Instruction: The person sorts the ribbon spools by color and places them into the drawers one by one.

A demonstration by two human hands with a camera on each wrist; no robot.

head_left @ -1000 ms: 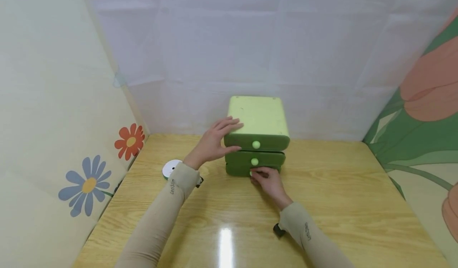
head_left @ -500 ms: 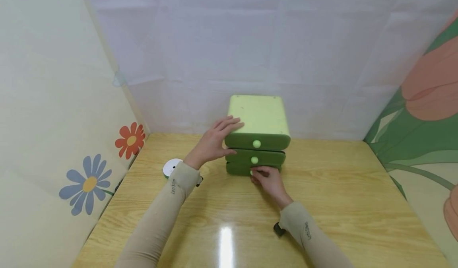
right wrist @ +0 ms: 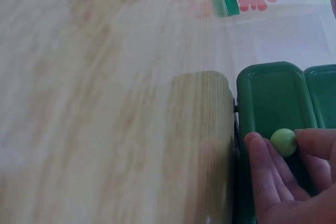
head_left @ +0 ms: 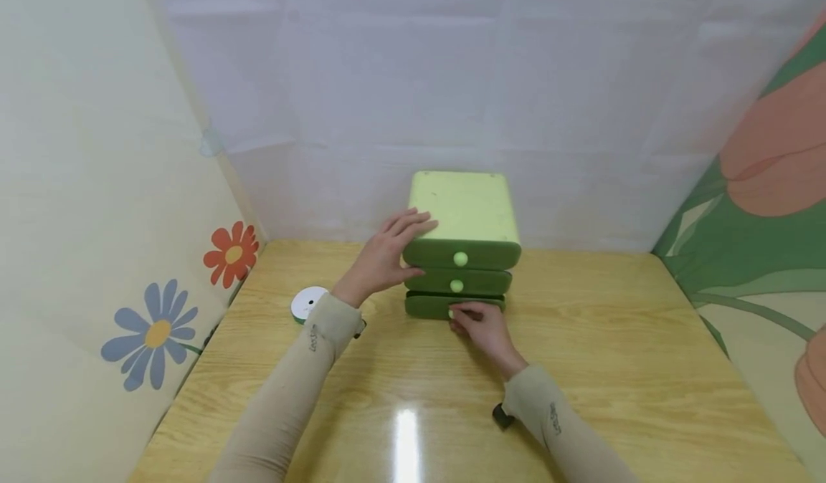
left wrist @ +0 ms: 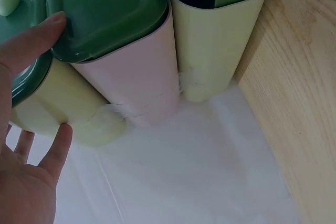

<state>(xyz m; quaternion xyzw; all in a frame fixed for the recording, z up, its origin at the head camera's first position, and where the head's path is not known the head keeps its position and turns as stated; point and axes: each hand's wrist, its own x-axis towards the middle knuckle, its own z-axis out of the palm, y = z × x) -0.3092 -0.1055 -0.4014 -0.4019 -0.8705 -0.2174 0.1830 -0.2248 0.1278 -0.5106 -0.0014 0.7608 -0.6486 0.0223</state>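
Note:
A small drawer cabinet (head_left: 466, 203) with a pale green top and three dark green fronts stands against the back wall. My left hand (head_left: 381, 257) lies over its upper left edge, fingers straight on the top casing. In the left wrist view its thumb touches the middle drawer (left wrist: 113, 11), whose casing is pink. The bottom drawer (head_left: 426, 306) is pulled out slightly, with a dark gap above its front. My right hand (head_left: 485, 329) pinches the pale green knob (right wrist: 284, 142) of that drawer between thumb and fingers. The top drawer (head_left: 490, 255) looks closed.
A spool of green ribbon (head_left: 306, 304) with a white round face lies on the wooden table (head_left: 613, 340), left of the cabinet, partly behind the left sleeve. A white sheet (head_left: 361, 96) hangs close behind. Flower-printed panels (head_left: 71, 218) stand on both sides.
The middle drawer has slid back in, and the gap above it has closed. A dark gap now shows above the bottom drawer. My left thumb has shifted slightly; my right hand keeps its place.

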